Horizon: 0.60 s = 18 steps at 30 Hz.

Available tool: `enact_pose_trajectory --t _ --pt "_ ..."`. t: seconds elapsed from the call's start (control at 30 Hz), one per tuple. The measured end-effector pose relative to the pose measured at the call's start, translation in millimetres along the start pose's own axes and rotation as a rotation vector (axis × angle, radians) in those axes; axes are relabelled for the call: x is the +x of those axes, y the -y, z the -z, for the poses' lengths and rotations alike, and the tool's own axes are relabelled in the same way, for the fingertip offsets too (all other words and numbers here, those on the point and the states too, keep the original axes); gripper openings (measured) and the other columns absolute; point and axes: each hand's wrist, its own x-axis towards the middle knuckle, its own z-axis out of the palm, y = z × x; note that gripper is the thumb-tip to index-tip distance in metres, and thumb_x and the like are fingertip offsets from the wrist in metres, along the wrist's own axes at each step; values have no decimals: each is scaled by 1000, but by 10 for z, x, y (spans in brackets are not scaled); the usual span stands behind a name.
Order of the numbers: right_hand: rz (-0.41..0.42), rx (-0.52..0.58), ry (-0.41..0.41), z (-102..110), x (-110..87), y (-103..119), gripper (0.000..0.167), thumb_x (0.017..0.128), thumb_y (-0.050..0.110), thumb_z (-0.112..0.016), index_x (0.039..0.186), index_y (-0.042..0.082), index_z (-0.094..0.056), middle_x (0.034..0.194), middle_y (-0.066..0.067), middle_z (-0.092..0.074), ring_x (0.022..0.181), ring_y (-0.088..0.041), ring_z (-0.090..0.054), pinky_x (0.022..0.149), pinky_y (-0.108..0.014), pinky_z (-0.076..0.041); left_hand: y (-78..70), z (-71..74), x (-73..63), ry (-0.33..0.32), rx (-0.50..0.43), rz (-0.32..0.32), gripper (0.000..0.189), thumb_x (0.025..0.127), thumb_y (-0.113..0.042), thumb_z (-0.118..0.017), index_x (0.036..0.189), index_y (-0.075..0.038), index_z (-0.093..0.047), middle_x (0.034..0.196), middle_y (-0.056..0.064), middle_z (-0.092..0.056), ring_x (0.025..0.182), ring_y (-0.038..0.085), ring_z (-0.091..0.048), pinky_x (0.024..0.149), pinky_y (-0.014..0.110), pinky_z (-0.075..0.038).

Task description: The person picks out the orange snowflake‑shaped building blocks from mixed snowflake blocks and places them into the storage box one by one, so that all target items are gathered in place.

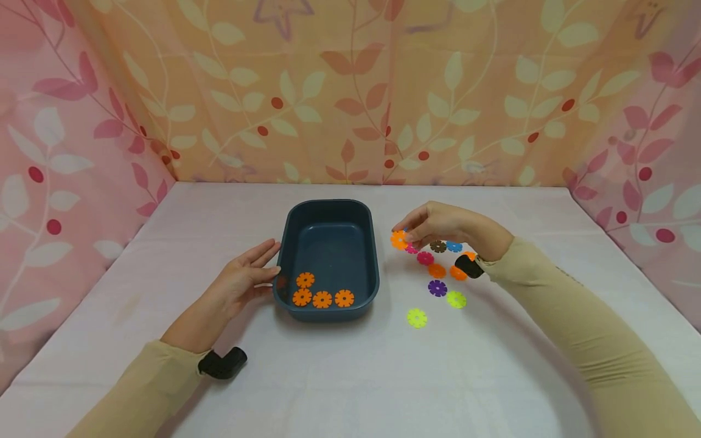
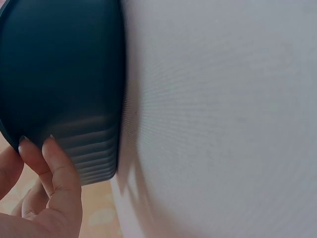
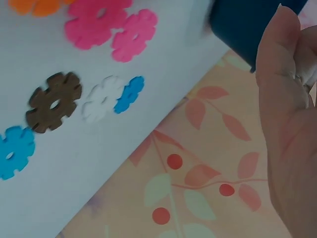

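A dark blue rectangular basin (image 1: 344, 255) stands on the white cloth, with several orange notched flower-shaped discs (image 1: 322, 299) along its near end. My left hand (image 1: 241, 277) holds the basin's left side, thumb at the rim and fingertips against the outer wall. In the left wrist view these fingers (image 2: 62, 173) touch that wall. Right of the basin, my right hand (image 1: 432, 224) pinches an orange notched disc (image 1: 399, 239) above the cloth. The right wrist view shows this hand (image 3: 292, 109), but the held disc is hidden there.
Loose discs lie right of the basin, among them a purple one (image 1: 437, 288), yellow-green ones (image 1: 417, 318), a brown one (image 3: 53, 103), a white one (image 3: 101, 99) and pink ones (image 3: 134, 35). Floral curtains (image 1: 350, 91) hang behind and at both sides of the table.
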Motion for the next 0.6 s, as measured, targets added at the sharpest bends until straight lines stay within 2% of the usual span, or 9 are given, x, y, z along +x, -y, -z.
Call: enact_pose_trajectory --t 0.27,0.6 --pt "56 76 40 -106 36 123 36 93 -2 -60 128 -8 -57 83 -8 -64 74 -23 -64 78 -33 -55 -9 -1 0 7 -5 -1 69 97 0 -53 156 -12 -19 159 4 -21 81 8 -63 73 26 -49" --pt "85 70 65 -286 136 293 37 93 -2 -60 129 -8 -56 87 -9 -64 75 -22 -62 78 -33 -54 -41 -4 4 -11 -11 16 72 96 1 -56 156 -11 -18 159 6 -21 82 7 -65 76 26 -49"
